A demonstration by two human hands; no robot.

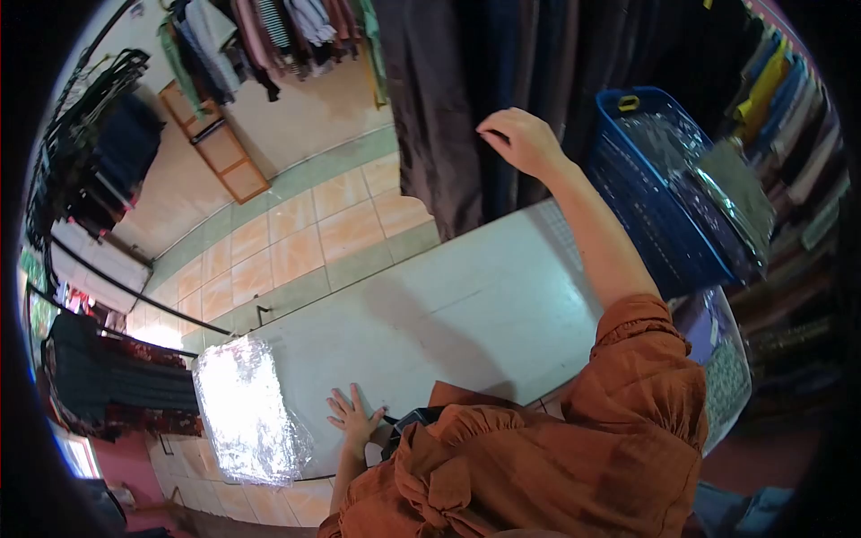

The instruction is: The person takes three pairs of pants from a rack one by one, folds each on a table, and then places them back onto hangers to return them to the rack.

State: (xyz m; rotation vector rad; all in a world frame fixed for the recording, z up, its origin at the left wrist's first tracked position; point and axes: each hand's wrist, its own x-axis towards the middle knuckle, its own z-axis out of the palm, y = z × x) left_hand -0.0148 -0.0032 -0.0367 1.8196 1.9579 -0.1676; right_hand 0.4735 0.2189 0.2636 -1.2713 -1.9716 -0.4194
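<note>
My left hand [353, 420] lies palm down near the close edge of the white table [404, 314], fingers spread and holding nothing. To its left, a stack of shiny clear plastic packaging [247, 408] rests on the table end. Raised beyond the table's far edge, my right hand [525, 143] has its fingers curled toward the thumb in a pinch. It is in front of dark hanging trousers [430, 117]; whether it grips any cloth is too small to tell. Right of that arm stands a blue basket [650, 224] with plastic-wrapped garments [735, 193].
Clothes hang on racks at the top [269, 36], the left [117, 148] and the right [771, 90]. A wooden frame [215, 143] leans on the wall beyond the tiled floor [305, 224]. A filled clear bag [726, 368] is below the basket.
</note>
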